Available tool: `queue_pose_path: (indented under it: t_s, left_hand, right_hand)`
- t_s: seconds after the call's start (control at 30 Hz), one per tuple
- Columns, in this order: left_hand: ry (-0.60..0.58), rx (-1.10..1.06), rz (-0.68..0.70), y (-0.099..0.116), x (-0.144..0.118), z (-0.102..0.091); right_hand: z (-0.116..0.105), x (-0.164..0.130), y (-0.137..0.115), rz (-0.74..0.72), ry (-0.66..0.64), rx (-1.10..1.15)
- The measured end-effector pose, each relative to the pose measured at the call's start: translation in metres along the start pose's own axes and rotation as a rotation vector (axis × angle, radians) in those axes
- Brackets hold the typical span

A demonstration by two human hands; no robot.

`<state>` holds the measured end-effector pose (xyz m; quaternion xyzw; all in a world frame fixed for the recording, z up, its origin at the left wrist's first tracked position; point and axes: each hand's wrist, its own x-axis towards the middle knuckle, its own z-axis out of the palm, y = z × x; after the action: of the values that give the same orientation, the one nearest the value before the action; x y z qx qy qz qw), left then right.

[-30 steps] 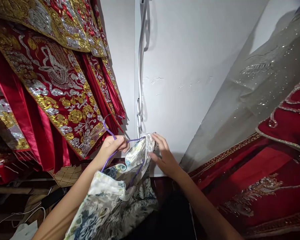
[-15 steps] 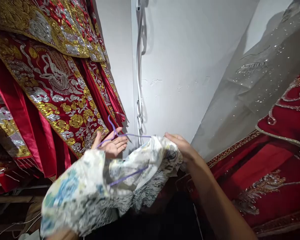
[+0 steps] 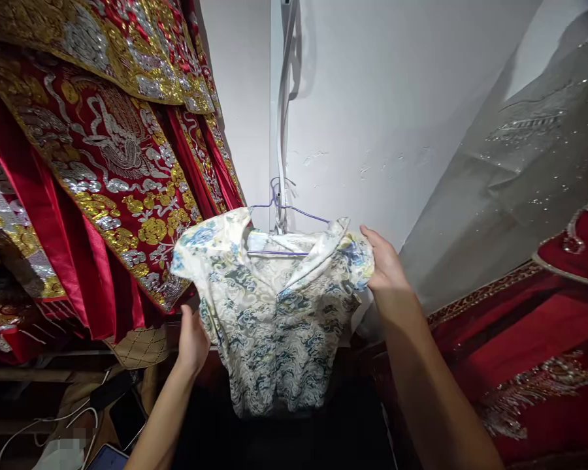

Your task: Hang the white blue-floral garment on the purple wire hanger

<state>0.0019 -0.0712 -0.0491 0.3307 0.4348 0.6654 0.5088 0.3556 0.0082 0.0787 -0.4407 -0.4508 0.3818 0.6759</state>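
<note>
Cream short-sleeved top with blue-green floral brocade print (image 3: 279,320) hangs on thin purple wire hanger (image 3: 294,219), centre, against white wall (image 3: 372,117). Left hand (image 3: 192,339) grips the top's left side edge, fingers closed on cloth. Right hand (image 3: 385,264) pinches the right sleeve hem. Tight room: red satin robes with raised gold and silver embroidery (image 3: 102,150) crowd the left, touching the left sleeve; grey sequinned sheer fabric (image 3: 519,163) and red embroidered cloth (image 3: 529,339) on the right. Dark gap below the hem.
</note>
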Motion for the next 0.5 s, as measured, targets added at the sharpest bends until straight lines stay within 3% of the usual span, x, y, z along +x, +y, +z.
queue_pose_path:
  t_s: [0.07,0.13,0.27,0.33,0.4,0.47,0.5]
  left_hand:
    - [-0.031,0.098,0.008,-0.006,-0.001,0.006]
    - [-0.054,0.212,0.035,-0.014,-0.003,0.013]
    - [-0.042,0.178,-0.058,-0.040,-0.008,0.023]
    - [0.009,0.139,-0.110,-0.053,-0.013,0.025]
    - [0.019,0.147,-0.157,-0.062,-0.019,0.026]
    - [-0.017,0.165,-0.193,-0.067,-0.026,0.026]
    - [-0.031,0.169,-0.204,-0.067,-0.030,0.027]
  right_hand:
    - [-0.013,-0.007,0.007,0.106,0.000,0.018]
    - [-0.023,-0.019,0.014,0.144,0.083,0.003]
    - [-0.032,-0.056,0.039,-0.069,0.327,-0.197]
    - [-0.031,-0.081,0.059,-0.212,0.442,-0.330]
    - [-0.023,-0.110,0.084,-0.252,0.562,-0.417]
    - [-0.008,-0.138,0.110,-0.116,0.488,-0.366]
    - [0.002,-0.149,0.121,0.005,0.334,-0.300]
